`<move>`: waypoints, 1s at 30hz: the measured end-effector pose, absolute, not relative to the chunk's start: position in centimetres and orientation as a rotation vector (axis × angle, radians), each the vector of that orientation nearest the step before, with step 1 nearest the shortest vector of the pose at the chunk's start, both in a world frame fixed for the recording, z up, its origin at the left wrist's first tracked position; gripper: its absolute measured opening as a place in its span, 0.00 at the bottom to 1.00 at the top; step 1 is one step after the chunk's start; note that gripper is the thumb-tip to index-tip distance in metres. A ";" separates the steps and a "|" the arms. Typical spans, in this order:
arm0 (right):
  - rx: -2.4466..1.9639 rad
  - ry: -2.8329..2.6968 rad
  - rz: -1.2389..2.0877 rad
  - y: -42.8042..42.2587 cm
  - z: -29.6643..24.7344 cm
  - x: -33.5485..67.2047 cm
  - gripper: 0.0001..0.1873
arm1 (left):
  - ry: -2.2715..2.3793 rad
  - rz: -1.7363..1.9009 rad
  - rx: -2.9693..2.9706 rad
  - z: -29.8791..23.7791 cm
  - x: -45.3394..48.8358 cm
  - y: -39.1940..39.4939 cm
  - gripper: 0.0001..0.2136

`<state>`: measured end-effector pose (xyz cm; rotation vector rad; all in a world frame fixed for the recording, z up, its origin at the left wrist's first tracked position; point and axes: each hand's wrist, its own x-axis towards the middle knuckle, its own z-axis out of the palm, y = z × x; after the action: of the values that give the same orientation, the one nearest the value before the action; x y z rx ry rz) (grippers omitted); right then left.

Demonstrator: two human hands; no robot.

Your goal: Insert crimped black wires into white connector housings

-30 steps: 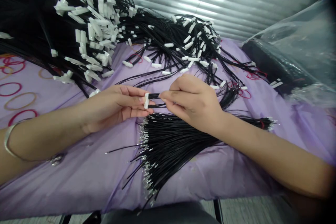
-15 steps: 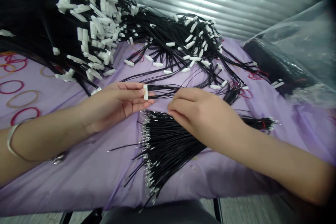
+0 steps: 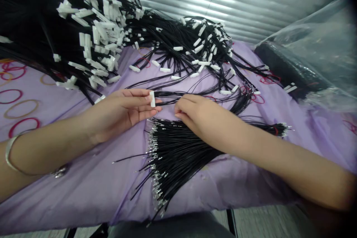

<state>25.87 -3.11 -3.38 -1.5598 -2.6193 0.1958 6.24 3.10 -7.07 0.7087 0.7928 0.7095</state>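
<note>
My left hand (image 3: 134, 108) pinches a white plastic connector (image 3: 152, 99) between thumb and fingers. Several black wires (image 3: 169, 95) run from the connector toward the right. Beside them, close to the connector, my right hand (image 3: 192, 109) is closed with its thumb and fingertips together; what they hold is hidden. Below both hands a fanned bundle of black wires (image 3: 178, 148) with silver crimped ends lies on the purple cloth (image 3: 97, 186). A red band (image 3: 276, 130) ties the bundle's right end.
Piled at the upper left are many black wires with white connectors (image 3: 103, 29). Another heap of connector wires (image 3: 173, 33) lies behind my hands. Rubber bands (image 3: 21, 108) are scattered at left. At the right stands a clear plastic bag (image 3: 309, 55) by a slatted metallic surface (image 3: 223, 0).
My right hand has moved slightly left, nearer the connector. My left hand still holds the connector. The whole view has shifted a little.
</note>
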 end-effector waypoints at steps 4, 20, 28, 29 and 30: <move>-1.752 -2.726 0.367 -2.8 -2.1 27.4 0.04 | 0.768 0.679 0.755 -6.9 6.0 2.9 0.04; -1.680 -2.521 0.596 -2.9 -1.8 27.1 0.05 | 0.774 0.638 0.768 -6.2 6.0 2.6 0.05; -1.309 -2.121 0.715 -2.6 -2.9 25.8 0.05 | 0.787 0.609 0.787 -6.2 6.2 2.9 0.06; -1.266 -2.105 0.636 -2.5 -3.1 25.7 0.05 | 0.781 0.605 0.798 -6.2 6.2 2.9 0.06; -1.232 -2.102 0.545 -2.5 -3.4 25.6 0.05 | 0.773 0.598 0.813 -6.3 6.2 2.9 0.06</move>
<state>25.63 -2.50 -3.37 -1.2321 -2.1019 0.5452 6.15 2.91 -6.27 0.8132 0.7732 0.5983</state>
